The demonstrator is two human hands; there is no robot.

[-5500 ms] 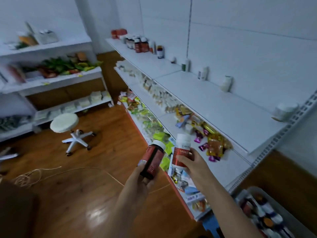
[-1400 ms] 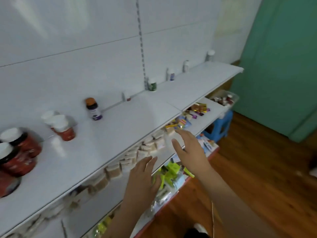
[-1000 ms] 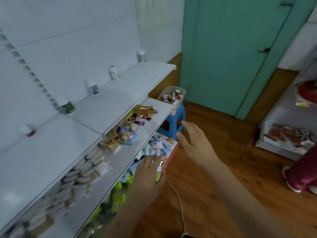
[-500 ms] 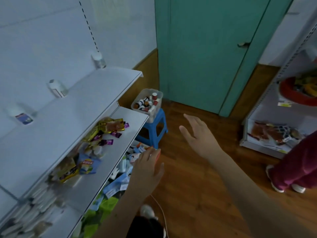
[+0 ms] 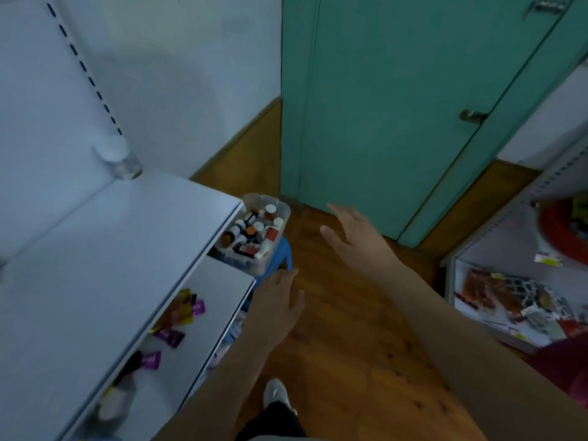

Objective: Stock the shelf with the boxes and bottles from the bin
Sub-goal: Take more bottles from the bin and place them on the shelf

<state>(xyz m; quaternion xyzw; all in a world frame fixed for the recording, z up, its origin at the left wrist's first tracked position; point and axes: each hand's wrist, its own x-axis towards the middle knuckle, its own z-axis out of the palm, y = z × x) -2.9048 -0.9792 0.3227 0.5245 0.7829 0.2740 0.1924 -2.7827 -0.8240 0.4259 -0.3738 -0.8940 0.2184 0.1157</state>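
Both hands reach forward with nothing in them. The left hand [image 5: 280,300], at lower centre of the frame, has its fingers straight and close together, pointing toward the bin; the right hand [image 5: 353,237], a little higher and to the right of centre, is spread loosely with the fingers relaxed. The bin [image 5: 276,256] — a clear plastic tub — sits just left of centre on a blue stool [image 5: 284,249], close beside the end of the white shelf [image 5: 105,265] that fills the left half of the frame. It holds a jumble of bottles [image 5: 254,230] with white and orange caps, some with red labels; whether boxes lie among them is too blurred to tell. One bottle with a white cap [image 5: 117,155] stands at the back of the top shelf board in the upper left, against the white wall panel. On the lower shelf board, purple and yellow packets [image 5: 181,316] lie scattered. A teal door [image 5: 397,106] fills the upper middle of the frame above the wooden floor [image 5: 343,361], and a second shelf unit [image 5: 515,291] with mixed packets stands at the right edge. A shoe [image 5: 275,393] shows at the bottom centre.
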